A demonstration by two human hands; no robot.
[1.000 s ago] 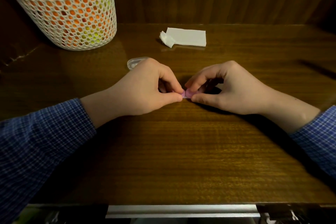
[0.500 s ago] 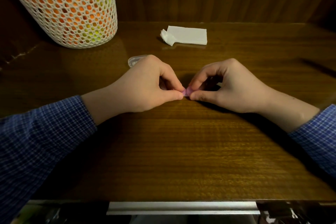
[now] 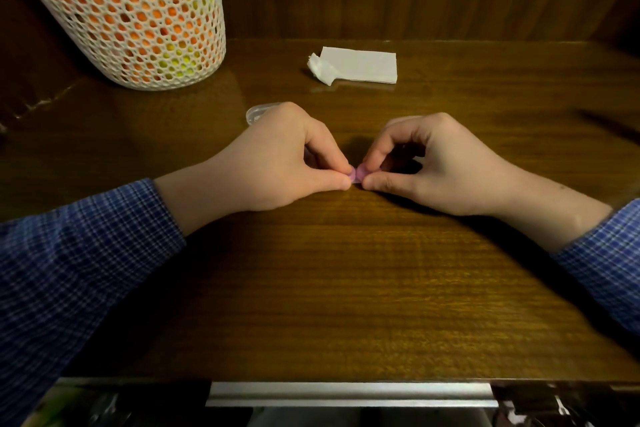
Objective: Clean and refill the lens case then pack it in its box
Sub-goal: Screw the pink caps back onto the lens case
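Note:
A small pink-purple lens case sits low over the middle of the wooden table, mostly hidden by fingers. My left hand pinches its left end between thumb and forefinger. My right hand pinches its right end the same way. Both hands rest on the table, fingers curled. A clear plastic piece peeks out behind my left hand, mostly covered by it.
A white mesh basket with orange and yellow contents stands at the back left. A folded white tissue with a crumpled scrap beside it lies at the back centre. A wooden wall closes the rear; a metal rail lines the front edge.
My two hands have drawn a little closer together around the pink case, so less of it shows. Everything else on the table stays where it was.

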